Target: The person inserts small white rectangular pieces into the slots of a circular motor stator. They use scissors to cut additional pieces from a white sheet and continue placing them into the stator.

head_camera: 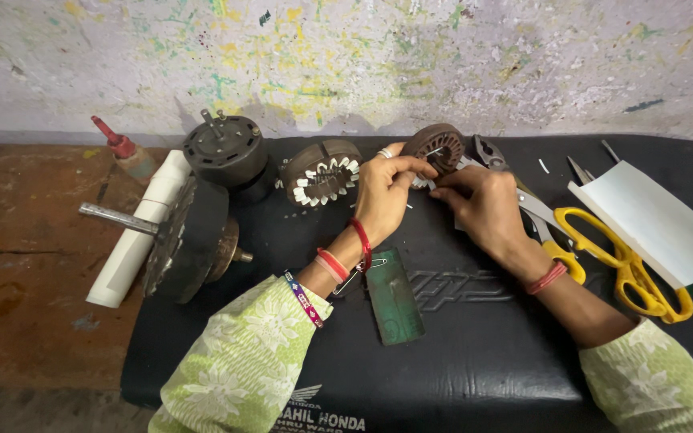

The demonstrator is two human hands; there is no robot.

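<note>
Paint-flecked wall behind, and below it a black padded seat [475,353] laid flat as a work surface on a worn brown floor. Far left, a red-nozzled glue bottle [126,154] stands by a white pipe [139,232], and a dark motor housing [190,239] lies tilted with its steel shaft [116,217] pointing left. Beside it sits another round motor [224,148], shaft up, then a brown stator [322,172] stuffed with white slot papers, lying on the seat. Now the hands: left hand [384,196] and right hand [483,204] meet at a second stator ring [435,150], propped on edge at the seat's back, its open face turned toward the person. Both sets of fingers are pinched on something small and white at its lower rim. A green strip [395,297] lies under the wrists. To the right, pliers [487,151], yellow scissors [627,261] and a white sheet [655,220].
</note>
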